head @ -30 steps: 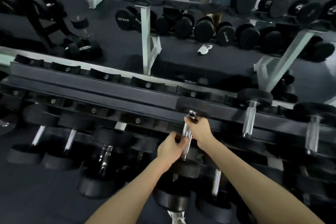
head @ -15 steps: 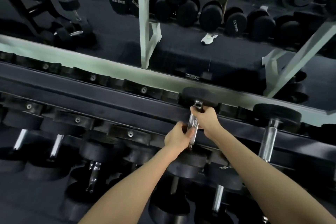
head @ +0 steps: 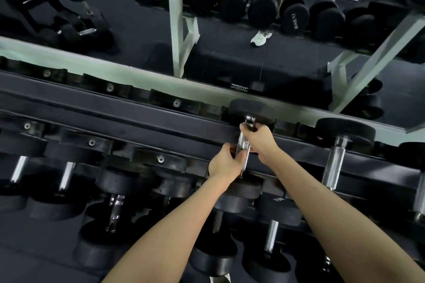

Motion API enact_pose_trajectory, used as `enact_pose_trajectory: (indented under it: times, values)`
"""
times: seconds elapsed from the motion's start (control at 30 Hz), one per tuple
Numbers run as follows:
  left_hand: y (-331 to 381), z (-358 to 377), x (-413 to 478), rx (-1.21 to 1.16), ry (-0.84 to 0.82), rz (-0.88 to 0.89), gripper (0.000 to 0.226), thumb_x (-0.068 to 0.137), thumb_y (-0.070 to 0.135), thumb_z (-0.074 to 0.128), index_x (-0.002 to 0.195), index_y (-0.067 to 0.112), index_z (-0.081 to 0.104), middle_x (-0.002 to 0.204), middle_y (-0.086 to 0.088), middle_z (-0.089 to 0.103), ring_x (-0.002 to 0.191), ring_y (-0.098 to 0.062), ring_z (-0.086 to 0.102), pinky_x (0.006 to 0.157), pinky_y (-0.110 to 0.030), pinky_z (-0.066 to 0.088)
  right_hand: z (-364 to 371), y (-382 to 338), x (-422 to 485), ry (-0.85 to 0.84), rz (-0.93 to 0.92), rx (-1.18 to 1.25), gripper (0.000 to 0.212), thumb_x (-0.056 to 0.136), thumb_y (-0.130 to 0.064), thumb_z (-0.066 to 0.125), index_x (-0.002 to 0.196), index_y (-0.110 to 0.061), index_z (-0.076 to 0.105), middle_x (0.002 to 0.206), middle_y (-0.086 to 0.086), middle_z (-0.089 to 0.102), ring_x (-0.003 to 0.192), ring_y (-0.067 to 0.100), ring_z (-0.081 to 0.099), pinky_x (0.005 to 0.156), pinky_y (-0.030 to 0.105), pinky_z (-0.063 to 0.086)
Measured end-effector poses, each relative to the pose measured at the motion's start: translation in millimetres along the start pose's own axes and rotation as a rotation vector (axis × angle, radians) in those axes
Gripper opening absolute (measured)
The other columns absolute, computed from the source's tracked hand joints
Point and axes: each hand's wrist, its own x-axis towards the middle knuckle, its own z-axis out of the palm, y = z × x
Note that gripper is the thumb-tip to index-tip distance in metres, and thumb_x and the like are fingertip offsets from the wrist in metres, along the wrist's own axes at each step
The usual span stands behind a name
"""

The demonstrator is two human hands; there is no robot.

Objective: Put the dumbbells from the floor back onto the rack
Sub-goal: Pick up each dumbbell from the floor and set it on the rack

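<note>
- We have the dumbbell (head: pixel 242 146) across the top tier of the rack (head: pixel 138 110), far head at the back rail. Nearly done w/ this one.
- Our left hand (head: pixel 224 163) & right hand (head: pixel 259 139) both grip its handle; letting go is what's left.
- Vs 1 s ago: it sits further back, grips same.
</note>
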Motion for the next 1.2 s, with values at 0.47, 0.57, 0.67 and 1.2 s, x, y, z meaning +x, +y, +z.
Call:
enact_pose_trajectory:
  times: [0.47,0.57,0.67,1.2]
  values:
    - [-88.0,-53.9,-66.4,-0.153,0.249,-0.019,0.031,0.093,0.038,0.048,0.110,0.016,0.059,0.111,-0.001,0.069,0.108,-0.022,0.062,0.093,-0.031,0.043,39.7,26.7,-129.8,0.489,-0.726,-0.758,0.030,0.090,-0.026,0.055,0.112,-0.007,0.064,0.096,0.011,0.072,0.079,0.033,0.068,0.062,0.034,0.049]
    - [-151.0,-71.6,-103.9,-0.232,0.292,-0.059,0.029,0.092,0.037,0.050,0.106,0.014,0.061,0.107,-0.005,0.071,0.106,-0.024,0.063,0.097,-0.037,0.045,77.7,53.9,-184.3,0.448,-0.843,-0.645,0.027,0.085,-0.028,0.053,0.095,-0.009,0.070,0.081,0.006,0.073,0.068,0.028,0.069,0.059,0.030,0.053]
    - [-229.2,-84.7,-152.2,-0.257,0.326,-0.150,0.026,0.092,0.037,0.049,0.101,0.016,0.061,0.105,-0.005,0.072,0.103,-0.026,0.064,0.096,-0.038,0.046,118.0,98.2,-242.7,0.292,-0.778,-0.602,0.025,0.087,-0.028,0.053,0.098,-0.012,0.069,0.086,0.003,0.073,0.076,0.025,0.070,0.066,0.030,0.053]
    - [-627.1,-4.1,-400.0,-0.125,0.130,-0.500,0.028,0.092,0.034,0.048,0.104,0.013,0.062,0.101,-0.004,0.069,0.099,-0.026,0.063,0.077,-0.030,0.040,244.5,427.2,-481.8,-0.210,0.164,-0.608,0.027,0.092,-0.030,0.052,0.104,-0.011,0.067,0.097,0.004,0.072,0.091,0.020,0.064,0.073,0.024,0.040]
